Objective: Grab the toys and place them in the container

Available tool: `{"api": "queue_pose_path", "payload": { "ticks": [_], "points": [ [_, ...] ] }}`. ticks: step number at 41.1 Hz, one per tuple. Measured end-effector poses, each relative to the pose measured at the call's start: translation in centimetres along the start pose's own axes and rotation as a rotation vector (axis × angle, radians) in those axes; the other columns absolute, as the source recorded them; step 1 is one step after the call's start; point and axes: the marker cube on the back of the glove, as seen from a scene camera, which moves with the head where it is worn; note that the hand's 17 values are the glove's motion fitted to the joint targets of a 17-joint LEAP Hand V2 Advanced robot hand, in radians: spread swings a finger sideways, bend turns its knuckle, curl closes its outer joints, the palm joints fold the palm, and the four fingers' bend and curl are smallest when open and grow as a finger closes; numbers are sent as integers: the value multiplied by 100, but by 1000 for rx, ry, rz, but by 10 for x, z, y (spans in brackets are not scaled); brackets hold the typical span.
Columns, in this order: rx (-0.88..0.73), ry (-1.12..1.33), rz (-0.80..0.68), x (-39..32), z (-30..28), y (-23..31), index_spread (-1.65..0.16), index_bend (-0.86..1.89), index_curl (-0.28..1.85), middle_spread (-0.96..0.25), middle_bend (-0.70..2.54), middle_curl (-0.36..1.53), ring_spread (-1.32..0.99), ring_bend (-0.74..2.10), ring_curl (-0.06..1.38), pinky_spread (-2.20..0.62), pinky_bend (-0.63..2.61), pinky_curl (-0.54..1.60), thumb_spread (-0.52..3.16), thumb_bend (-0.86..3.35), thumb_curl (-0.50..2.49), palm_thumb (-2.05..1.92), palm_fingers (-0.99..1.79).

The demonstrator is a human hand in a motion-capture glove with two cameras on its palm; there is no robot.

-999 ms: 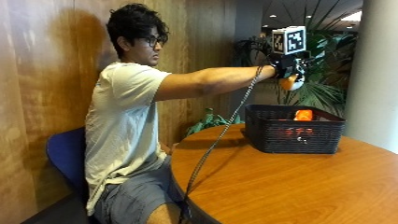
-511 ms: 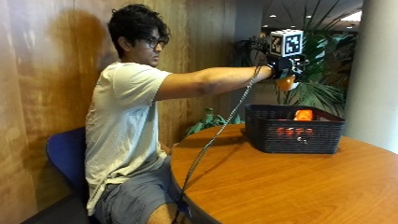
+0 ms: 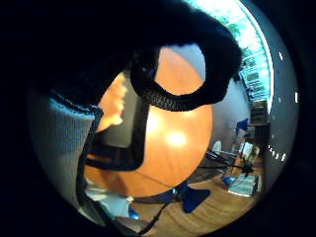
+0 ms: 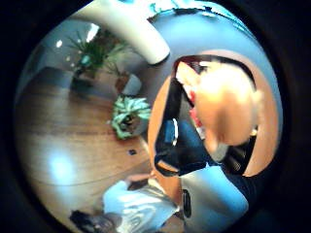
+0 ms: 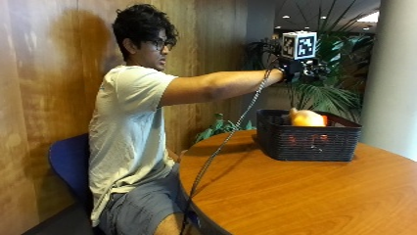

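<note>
My right hand (image 5: 306,71) hangs high above the basket (image 5: 306,142), arm stretched straight out, and I see nothing held in it; the fingers look released, though I can't make them out sharply. The black basket stands on the round wooden tabletop (image 5: 293,196), near its far edge. An orange toy (image 5: 306,118) lies inside the basket, its top showing above the rim. From the thumb side palm view the same toy (image 4: 228,104) sits over the basket below my palm.
</note>
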Motion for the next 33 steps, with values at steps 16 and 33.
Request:
{"api": "queue_pose_path", "payload": {
  "ticks": [16, 33],
  "points": [
    [-47, 2, 36, 13, 26, 32, -32, 14, 51, 2, 8, 48, 2, 34, 44, 5, 127, 35, 116, 11, 79, 5, -24],
    [-15, -38, 96, 68, 61, 135, -34, 25, 48, 3, 11, 34, 5, 27, 41, 6, 110, 30, 127, 4, 59, 9, -8]
  ]
}}
